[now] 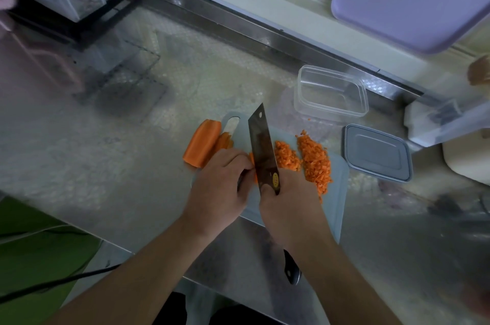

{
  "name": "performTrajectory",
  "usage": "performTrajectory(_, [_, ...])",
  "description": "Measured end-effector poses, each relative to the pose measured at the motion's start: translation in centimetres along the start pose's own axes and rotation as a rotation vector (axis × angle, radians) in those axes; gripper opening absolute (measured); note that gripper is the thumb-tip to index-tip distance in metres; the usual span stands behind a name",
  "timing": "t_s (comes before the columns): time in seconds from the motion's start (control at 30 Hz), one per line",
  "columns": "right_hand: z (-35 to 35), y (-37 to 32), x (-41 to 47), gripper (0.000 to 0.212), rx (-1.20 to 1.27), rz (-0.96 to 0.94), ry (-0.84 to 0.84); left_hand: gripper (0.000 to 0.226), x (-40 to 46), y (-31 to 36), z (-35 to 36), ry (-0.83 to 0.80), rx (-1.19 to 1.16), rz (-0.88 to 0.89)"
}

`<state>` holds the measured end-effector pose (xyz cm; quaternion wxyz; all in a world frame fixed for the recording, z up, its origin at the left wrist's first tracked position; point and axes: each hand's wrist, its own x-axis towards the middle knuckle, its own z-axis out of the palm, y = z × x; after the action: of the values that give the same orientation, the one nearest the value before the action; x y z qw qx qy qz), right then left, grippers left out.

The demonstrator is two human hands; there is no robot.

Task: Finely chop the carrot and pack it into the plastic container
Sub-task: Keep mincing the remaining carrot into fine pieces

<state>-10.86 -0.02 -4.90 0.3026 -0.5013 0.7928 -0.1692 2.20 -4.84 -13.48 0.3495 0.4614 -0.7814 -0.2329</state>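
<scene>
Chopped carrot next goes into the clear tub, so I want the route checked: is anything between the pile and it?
Nothing visible. The chopped carrot lies on the board, the plastic container stands open just beyond it; its lid lies aside.

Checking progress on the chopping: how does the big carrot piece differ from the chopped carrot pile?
The big carrot piece is whole and smooth; the chopped carrot pile is fine bits. The piece lies at the cutting board's left edge, the pile on its right side. Both are orange, and neither is in the plastic container.
</scene>
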Motion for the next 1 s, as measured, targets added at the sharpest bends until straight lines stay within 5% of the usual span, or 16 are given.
performTrajectory(0.43, [-0.4,-0.8,0.3,0.030,0.024,0.082,-0.083,0.006,0.1,0.3,-0.3,-0.013,0.027,0.013])
performTrajectory(1.0, [-0.2,0.3,1.3,0.032,0.018,0.011,0.051,0.018,0.2,0.2,-0.7,-0.014,-0.047,-0.020])
